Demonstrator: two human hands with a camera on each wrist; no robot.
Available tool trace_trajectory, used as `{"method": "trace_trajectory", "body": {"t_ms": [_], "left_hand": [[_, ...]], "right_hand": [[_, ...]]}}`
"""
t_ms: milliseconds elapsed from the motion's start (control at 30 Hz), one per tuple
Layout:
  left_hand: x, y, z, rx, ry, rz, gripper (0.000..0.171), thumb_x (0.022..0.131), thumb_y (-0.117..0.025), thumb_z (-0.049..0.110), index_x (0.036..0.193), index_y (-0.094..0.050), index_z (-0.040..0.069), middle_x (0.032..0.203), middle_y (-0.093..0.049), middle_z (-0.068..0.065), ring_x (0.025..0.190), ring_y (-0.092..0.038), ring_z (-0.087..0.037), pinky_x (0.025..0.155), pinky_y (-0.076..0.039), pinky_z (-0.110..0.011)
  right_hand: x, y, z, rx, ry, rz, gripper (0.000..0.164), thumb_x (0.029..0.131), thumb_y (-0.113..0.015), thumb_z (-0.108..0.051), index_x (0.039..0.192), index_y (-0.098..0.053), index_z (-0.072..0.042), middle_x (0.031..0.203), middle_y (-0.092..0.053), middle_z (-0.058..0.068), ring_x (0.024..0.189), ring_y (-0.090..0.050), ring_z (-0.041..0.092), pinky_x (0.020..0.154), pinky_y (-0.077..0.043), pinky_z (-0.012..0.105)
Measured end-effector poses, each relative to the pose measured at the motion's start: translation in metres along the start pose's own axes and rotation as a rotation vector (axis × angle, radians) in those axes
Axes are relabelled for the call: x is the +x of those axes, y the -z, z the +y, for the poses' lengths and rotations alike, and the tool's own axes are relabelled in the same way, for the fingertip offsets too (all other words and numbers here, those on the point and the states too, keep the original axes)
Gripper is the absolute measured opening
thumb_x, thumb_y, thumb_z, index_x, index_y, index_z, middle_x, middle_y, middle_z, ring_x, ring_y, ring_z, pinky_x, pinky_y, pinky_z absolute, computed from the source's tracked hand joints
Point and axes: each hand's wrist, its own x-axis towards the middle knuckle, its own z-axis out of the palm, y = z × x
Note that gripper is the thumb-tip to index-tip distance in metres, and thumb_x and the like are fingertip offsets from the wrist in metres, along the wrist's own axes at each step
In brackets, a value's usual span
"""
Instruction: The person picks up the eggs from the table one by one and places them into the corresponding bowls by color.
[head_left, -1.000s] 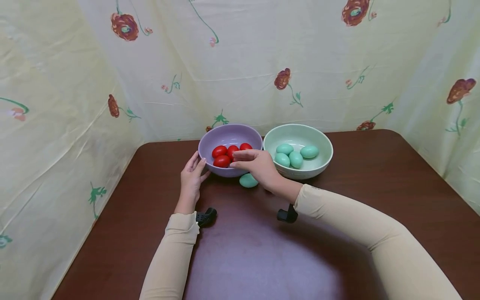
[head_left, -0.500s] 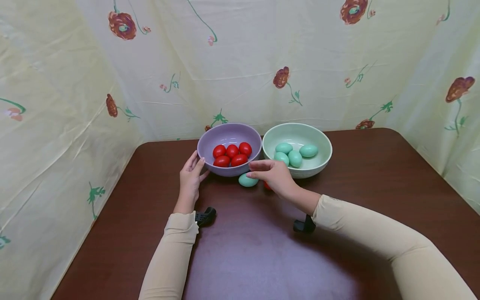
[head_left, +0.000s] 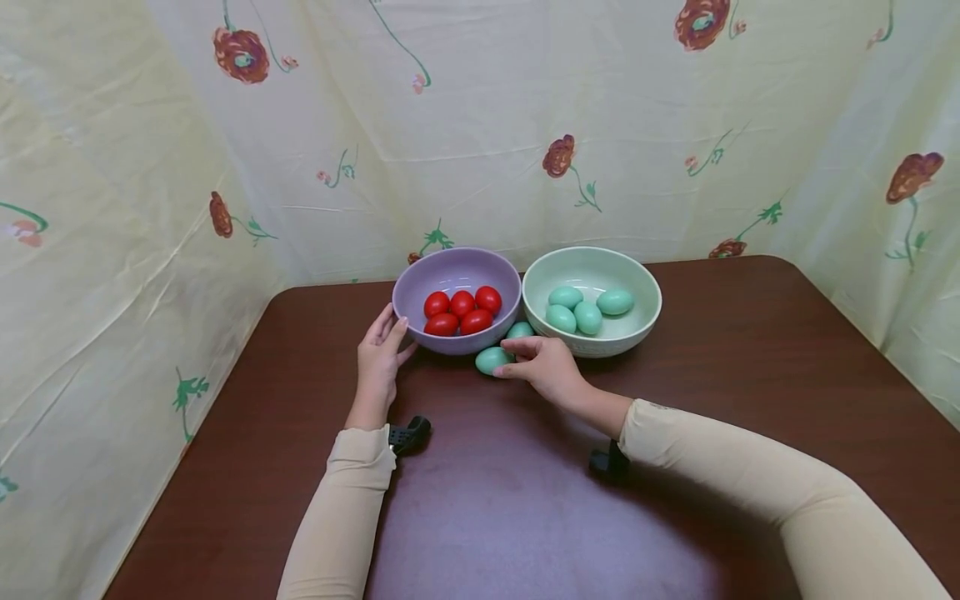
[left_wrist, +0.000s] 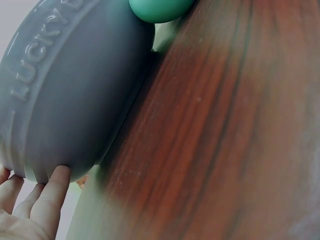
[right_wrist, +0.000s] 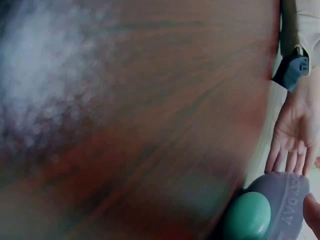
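Note:
My left hand [head_left: 377, 362] rests its straight fingers against the outer left side of a purple bowl [head_left: 457, 261]; in the left wrist view, the fingertips [left_wrist: 61, 172] touch the wall. Several red eggs [head_left: 476, 322] lie inside that bowl. In front of it on the table is a green egg [head_left: 492, 360], with another green egg [head_left: 519, 331] behind, between the bowls. Thumb and fingers of my right hand [head_left: 553, 371] are spread apart at the front egg's right end. In the right wrist view, the thumb [right_wrist: 312, 212] appears apart from a green egg [right_wrist: 247, 215].
A pale green bowl [head_left: 637, 333] with several green eggs [head_left: 588, 317] stands right beside the purple one. The brown table [head_left: 480, 483] ends at a floral cloth [head_left: 450, 117] behind. Each wrist wears a black camera mount [head_left: 410, 435].
My right hand has drawn back from over the purple bowl, right and nearer, then down to the green eggs. A red egg glimpsed under it half a second ago is hidden. The left hand stays put.

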Motion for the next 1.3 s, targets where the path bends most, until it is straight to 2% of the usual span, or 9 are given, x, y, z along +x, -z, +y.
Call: {"method": "trace_trajectory", "body": {"t_ms": [300, 700, 1067, 1300], "left_hand": [[-0.001, 0.000, 0.001, -0.013, 0.002, 0.013, 0.056, 0.099, -0.062, 0.026, 0.151, -0.043, 0.021, 0.160, -0.039, -0.002, 0.139, -0.049, -0.021, 0.103, -0.050, -0.044], [0.000, 0.000, -0.001, -0.008, 0.001, 0.004, 0.060, 0.097, -0.064, 0.030, 0.152, -0.042, 0.021, 0.160, -0.037, -0.001, 0.141, -0.048, -0.020, 0.103, -0.050, -0.044], [0.001, 0.000, -0.001, -0.001, 0.007, 0.000, 0.059, 0.098, -0.063, 0.031, 0.152, -0.042, 0.022, 0.161, -0.036, 0.000, 0.141, -0.047, -0.020, 0.103, -0.050, -0.045], [0.002, 0.001, 0.000, -0.004, 0.014, 0.003, 0.059, 0.098, -0.063, 0.031, 0.152, -0.042, 0.023, 0.161, -0.037, 0.000, 0.140, -0.048, -0.021, 0.103, -0.051, -0.044]], "right_hand": [[0.005, -0.007, -0.002, -0.048, -0.001, -0.024, 0.050, 0.081, -0.081, -0.010, 0.127, -0.066, 0.000, 0.127, -0.069, 0.014, 0.123, -0.063, 0.026, 0.106, -0.050, 0.039], [0.012, -0.015, 0.001, -0.171, 0.007, 0.014, 0.051, 0.078, -0.085, -0.015, 0.125, -0.069, -0.002, 0.123, -0.071, 0.012, 0.115, -0.065, 0.025, 0.098, -0.055, 0.037], [0.015, -0.025, 0.000, -0.220, 0.010, 0.048, 0.048, 0.080, -0.083, -0.015, 0.124, -0.069, 0.000, 0.121, -0.072, 0.013, 0.113, -0.065, 0.025, 0.096, -0.055, 0.038], [0.016, -0.030, -0.001, -0.216, -0.022, 0.020, 0.045, 0.082, -0.081, -0.013, 0.123, -0.069, 0.000, 0.119, -0.073, 0.013, 0.106, -0.064, 0.024, 0.089, -0.056, 0.033]]}}
